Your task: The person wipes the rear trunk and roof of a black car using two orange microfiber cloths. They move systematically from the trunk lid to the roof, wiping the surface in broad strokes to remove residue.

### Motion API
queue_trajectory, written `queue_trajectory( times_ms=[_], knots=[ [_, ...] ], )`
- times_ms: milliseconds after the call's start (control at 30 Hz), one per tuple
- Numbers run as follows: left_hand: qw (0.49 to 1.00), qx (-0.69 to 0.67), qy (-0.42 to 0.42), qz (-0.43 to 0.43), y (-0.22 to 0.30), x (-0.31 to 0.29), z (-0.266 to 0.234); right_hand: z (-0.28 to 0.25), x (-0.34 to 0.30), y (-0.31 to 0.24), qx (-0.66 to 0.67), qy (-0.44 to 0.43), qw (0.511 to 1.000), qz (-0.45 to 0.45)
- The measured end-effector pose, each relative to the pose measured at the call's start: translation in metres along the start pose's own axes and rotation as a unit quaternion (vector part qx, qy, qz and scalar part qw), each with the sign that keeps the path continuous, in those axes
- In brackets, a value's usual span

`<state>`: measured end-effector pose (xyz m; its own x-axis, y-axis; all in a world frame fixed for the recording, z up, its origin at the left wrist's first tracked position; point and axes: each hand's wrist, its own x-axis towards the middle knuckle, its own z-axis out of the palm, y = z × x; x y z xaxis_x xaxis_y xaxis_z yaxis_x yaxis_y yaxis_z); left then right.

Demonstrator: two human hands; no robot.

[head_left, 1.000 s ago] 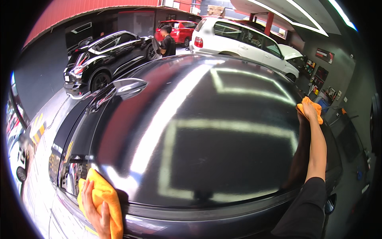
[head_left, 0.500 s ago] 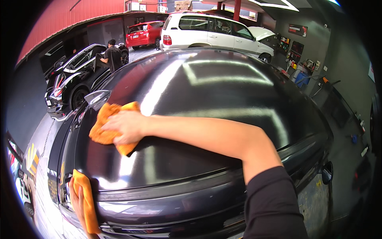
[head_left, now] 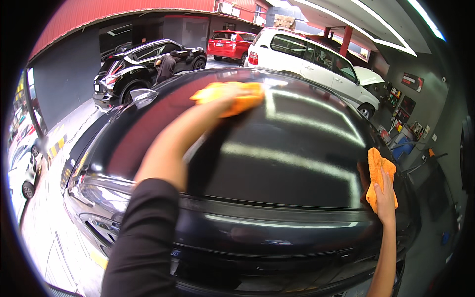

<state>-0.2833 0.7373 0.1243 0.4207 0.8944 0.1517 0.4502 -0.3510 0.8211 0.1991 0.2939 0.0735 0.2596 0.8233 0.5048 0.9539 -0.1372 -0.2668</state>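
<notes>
Under my hands is the glossy black roof (head_left: pixel 292 173) of a car, reflecting the ceiling lights. My left hand (head_left: pixel 231 94), blurred by motion, is stretched to the far part of the roof. It presses an orange microfiber cloth (head_left: pixel 251 99) flat on the surface. At the roof's right edge my right hand (head_left: pixel 384 194) holds a second orange microfiber cloth (head_left: pixel 378 166), its fingers laid along the folded fabric.
A silver-capped side mirror (head_left: pixel 143 97) sticks out at the car's far left. Beyond stand a black SUV (head_left: pixel 143 62) with a person (head_left: pixel 167 67) bent beside it, a red car (head_left: pixel 228 45) and a white SUV (head_left: pixel 302 57). Shop supplies (head_left: pixel 403 111) line the right wall.
My right hand has gone from the left part of the roof to its right edge. My left hand has moved from the near left side to the roof's far part. The view has shifted left.
</notes>
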Motion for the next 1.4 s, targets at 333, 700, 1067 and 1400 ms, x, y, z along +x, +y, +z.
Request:
queue_trajectory(
  times_ms=[333,700,1067,1400],
  knots=[
    [0.906,0.243,-0.123,0.325,0.082,-0.002,0.146,0.01,-0.006,0.042,0.121,0.02,0.992,0.014],
    [0.967,0.005,0.249,-0.062,-0.283,-0.232,-0.361,0.016,-0.004,0.009,-0.002,0.012,1.0,0.019],
    [0.854,0.204,-0.204,0.432,0.187,-0.157,0.277,0.018,0.003,0.082,0.074,0.03,0.996,0.029],
    [0.892,0.418,0.165,-0.053,-0.209,-0.215,-0.287,0.025,0.01,0.032,-0.007,0.029,0.998,0.056]
  ],
)
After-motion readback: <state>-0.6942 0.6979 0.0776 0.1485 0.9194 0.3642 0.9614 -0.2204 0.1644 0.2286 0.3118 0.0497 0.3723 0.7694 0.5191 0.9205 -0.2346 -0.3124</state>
